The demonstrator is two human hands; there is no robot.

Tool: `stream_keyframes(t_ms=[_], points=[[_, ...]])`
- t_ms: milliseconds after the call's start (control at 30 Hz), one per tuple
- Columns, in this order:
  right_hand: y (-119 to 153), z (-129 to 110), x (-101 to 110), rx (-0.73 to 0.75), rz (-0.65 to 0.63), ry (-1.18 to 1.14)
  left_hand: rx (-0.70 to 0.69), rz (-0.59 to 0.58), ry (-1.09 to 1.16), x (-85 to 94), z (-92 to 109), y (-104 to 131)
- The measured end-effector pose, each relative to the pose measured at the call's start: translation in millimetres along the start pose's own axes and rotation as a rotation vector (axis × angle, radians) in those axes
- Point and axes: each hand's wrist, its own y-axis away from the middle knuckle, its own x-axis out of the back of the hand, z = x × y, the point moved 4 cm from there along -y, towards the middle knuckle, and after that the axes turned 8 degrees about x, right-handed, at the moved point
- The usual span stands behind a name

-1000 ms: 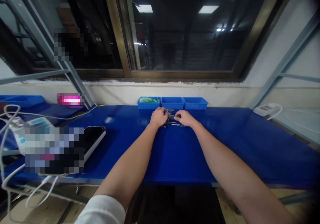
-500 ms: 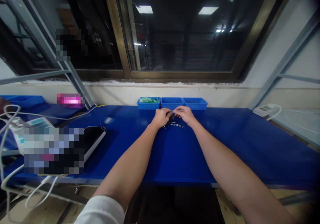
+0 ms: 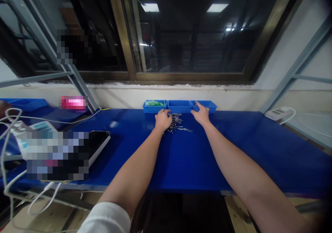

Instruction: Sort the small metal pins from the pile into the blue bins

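A loose pile of thin metal pieces (image 3: 176, 122) lies on the blue table. My left hand (image 3: 163, 120) rests at the pile's left edge, fingers curled; whether it pinches a piece is too small to tell. My right hand (image 3: 201, 113) is at the front edge of the right blue bin (image 3: 211, 106), thumb and index finger spread, nothing visible between them. Beside it stands the middle blue bin (image 3: 179, 105), and the left blue bin (image 3: 147, 109) holds a green packet (image 3: 155, 103).
At the left, a dark device (image 3: 97, 139) lies near white cables (image 3: 6, 188). Another blue tray (image 3: 33, 104) and a person's hand (image 3: 3, 106) show at the far left. A white power strip (image 3: 280, 113) sits at the right edge. A window stands behind.
My right hand has moved away from my left hand to the right bin, and its fingers have spread. My left hand has shifted slightly left, leaving more of the metal pile visible.
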Motion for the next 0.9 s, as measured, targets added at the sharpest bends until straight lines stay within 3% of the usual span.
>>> stream_keyframes(t_ms=[233, 433, 567, 700, 800, 900], points=[[6, -6, -4, 0.140, 0.010, 0.030, -0.056, -0.149, -0.172, -5.7, 4, 4], [20, -26, -14, 0.227, -0.128, 0.018, -0.103, -0.177, -0.133, -7.4, 7, 5], [27, -35, -23, 0.283, -0.243, 0.012, -0.168, -0.153, -0.113, -9.9, 9, 4], [30, -45, -24, 0.354, -0.311, -0.040, -0.215, -0.054, -0.021, -5.5, 13, 5], [33, -53, -24, 0.364, -0.375, -0.181, -0.249, 0.000, 0.125, 0.6, 16, 5], [33, -56, -23, 0.298, -0.365, -0.347, -0.302, -0.034, 0.224, 2.8, 19, 5]])
